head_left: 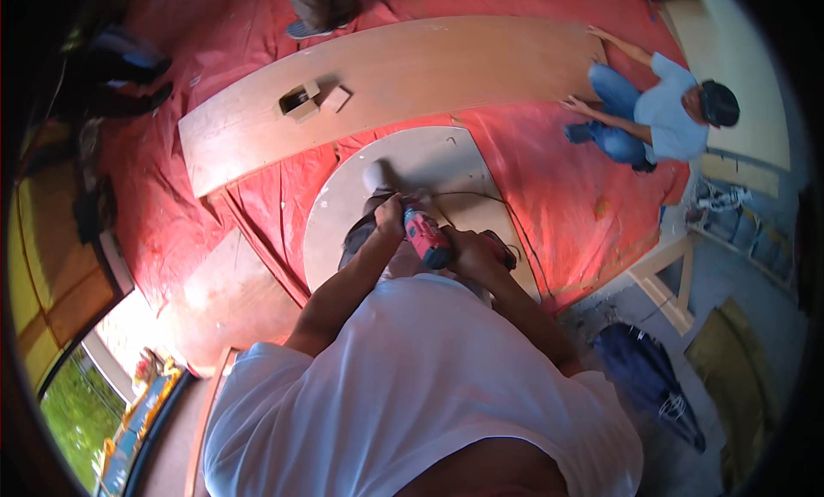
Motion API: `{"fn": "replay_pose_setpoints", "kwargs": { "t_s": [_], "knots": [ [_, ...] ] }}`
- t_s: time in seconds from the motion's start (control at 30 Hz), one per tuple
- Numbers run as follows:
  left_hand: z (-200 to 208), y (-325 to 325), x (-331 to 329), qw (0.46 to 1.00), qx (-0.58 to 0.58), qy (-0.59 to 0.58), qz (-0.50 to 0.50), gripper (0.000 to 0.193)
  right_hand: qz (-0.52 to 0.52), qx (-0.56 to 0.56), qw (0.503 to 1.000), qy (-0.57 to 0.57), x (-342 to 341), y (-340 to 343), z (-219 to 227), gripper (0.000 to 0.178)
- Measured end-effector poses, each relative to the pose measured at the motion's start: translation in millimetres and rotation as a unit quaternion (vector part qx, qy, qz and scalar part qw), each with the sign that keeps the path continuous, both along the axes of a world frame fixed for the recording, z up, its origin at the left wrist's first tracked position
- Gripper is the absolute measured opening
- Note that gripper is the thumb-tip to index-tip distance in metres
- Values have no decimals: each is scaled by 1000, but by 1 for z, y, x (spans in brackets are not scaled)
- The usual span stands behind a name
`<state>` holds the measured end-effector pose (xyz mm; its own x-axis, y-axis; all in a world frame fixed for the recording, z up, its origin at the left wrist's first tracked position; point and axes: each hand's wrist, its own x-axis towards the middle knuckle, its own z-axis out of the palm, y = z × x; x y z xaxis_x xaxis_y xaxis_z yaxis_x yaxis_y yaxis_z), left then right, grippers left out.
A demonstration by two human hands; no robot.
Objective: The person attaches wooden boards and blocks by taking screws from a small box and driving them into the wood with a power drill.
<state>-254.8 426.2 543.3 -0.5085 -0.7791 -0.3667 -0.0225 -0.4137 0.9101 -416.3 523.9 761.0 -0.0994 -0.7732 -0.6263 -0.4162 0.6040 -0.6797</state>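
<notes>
Gripping red drill | both hands | over rounded board

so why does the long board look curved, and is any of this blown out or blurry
Head view: fisheye bends the long plywood board toward the rim; dark vignette at the corners. Sunlight overexposes the floor patch at lower left. The red drill and both hands look slightly soft.

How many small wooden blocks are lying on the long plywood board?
2: a hollow small wooden block and a flat small wooden block beside it, on the long plywood board. Others may be hidden.
</notes>
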Motion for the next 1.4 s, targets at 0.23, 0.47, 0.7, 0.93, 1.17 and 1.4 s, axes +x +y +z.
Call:
{"fn": "replay_pose_setpoints", "kwargs": {
  "t_s": [0.23,0.47,0.7,0.93,1.17,1.4],
  "knots": [
    [17,-34,-70,988,133,31,77,44,54,125,989,58,-47,-61,-8,45],
    [-25,-82,-164,787,502,223,282,50,7,158,987,29,-131,-129,-102,59],
    [-174,-110,-258,727,445,306,423,48,74,202,976,-14,-225,-188,-271,42],
    [-365,-124,-338,664,393,379,511,65,213,188,959,25,-287,-246,-434,20],
    [-426,-137,-371,658,300,406,559,64,314,106,940,87,-316,-270,-493,21],
    [-440,-132,-378,717,214,285,599,68,325,135,935,34,-324,-290,-505,23]
  ]
}}
